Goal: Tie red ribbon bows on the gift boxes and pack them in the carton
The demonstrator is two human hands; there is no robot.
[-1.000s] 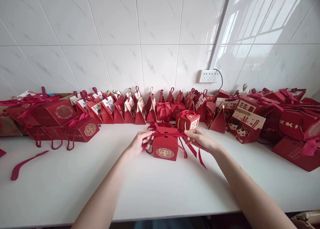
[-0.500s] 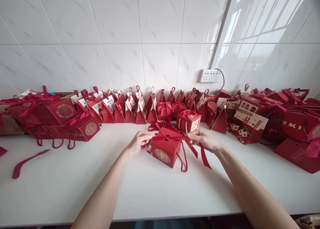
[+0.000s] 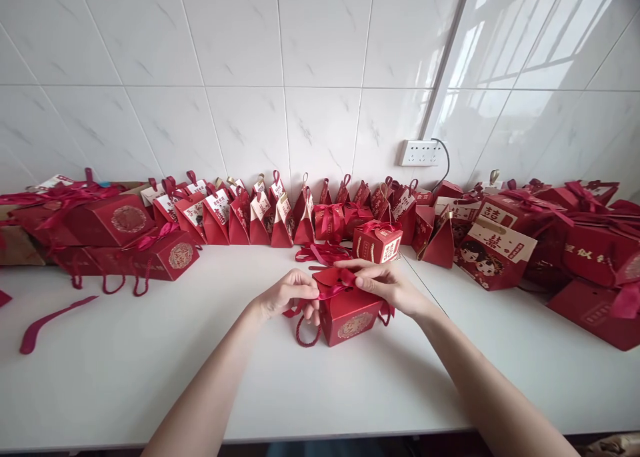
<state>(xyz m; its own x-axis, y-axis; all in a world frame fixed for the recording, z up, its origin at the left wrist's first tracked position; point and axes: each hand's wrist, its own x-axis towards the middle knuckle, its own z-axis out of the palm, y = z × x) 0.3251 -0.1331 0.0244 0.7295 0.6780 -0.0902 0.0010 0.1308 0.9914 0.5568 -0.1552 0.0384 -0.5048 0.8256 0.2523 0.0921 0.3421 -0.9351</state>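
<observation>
Near edge: The white table (image 3: 280,394) runs across the foreground, where the frame cuts off both forearms. A brown item (image 3: 613,444) at the lower right corner is too cropped to identify.
Left hand: The left hand (image 3: 295,296) pinches the red ribbon (image 3: 334,290) between thumb and curled fingers, beside the box's top.
Right hand: The right hand (image 3: 387,287), thumb and forefinger nearly together, grips the ribbon over the lid; its other fingers are partly hidden.
Gift box: The red gift box (image 3: 353,322) sits on the table between the hands, its gold medallion angled toward the camera. The flaps are folded over, concealing any contents. A twisted cord handle (image 3: 307,337) hangs at its left; the other is mostly hidden.
Loose strip: A dark red strip (image 3: 47,324) lies well apart at left.
Just behind: A small box (image 3: 377,245) stands closed near loose ribbons (image 3: 323,252).
Flanks: Closed boxes pile up at left (image 3: 117,222) and right (image 3: 595,244), the latter cropped. A carton (image 3: 493,256) shows 2 cartoon faces.
Back row: Peaked boxes (image 3: 283,225) line the tiled wall (image 3: 240,57), many overlapping, their insides unseen.
</observation>
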